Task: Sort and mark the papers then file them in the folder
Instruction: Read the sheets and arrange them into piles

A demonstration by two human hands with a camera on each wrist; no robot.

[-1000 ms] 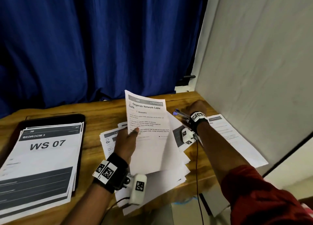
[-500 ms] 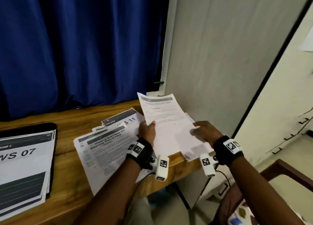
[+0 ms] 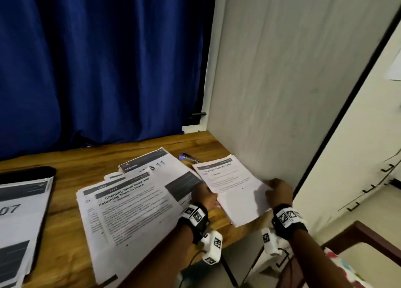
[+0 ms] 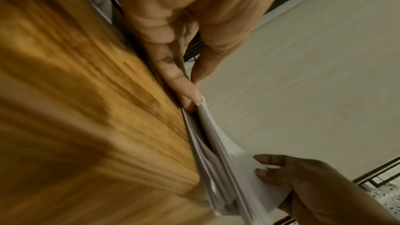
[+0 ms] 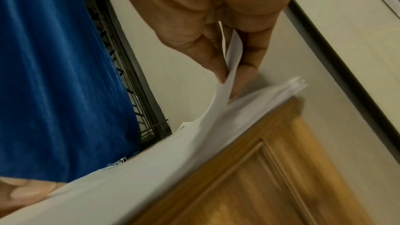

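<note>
A small stack of white papers (image 3: 232, 187) lies at the table's right end, hanging over the front edge, topped by a sheet about network cables. My left hand (image 3: 208, 201) holds its left edge, fingers (image 4: 188, 95) at the corner of the stack (image 4: 218, 153). My right hand (image 3: 273, 187) is at its right edge, where thumb and finger pinch the top sheet (image 5: 232, 57) and lift it off the stack (image 5: 249, 109). A fanned pile of printed sheets (image 3: 130, 207) fills the middle. At far left another stack (image 3: 19, 214) lies on a black folder (image 3: 30, 172).
A pen (image 3: 188, 157) lies behind the papers near the back. A grey panel (image 3: 293, 92) rises right beside the stack. A blue curtain (image 3: 97, 59) hangs behind the wooden table (image 3: 65, 164). A dark chair frame (image 3: 364, 237) stands low at right.
The sheet my left hand held upright now lies on the right-hand stack. My right hand left the pen at the back and came to the stack's right edge. The view swung right.
</note>
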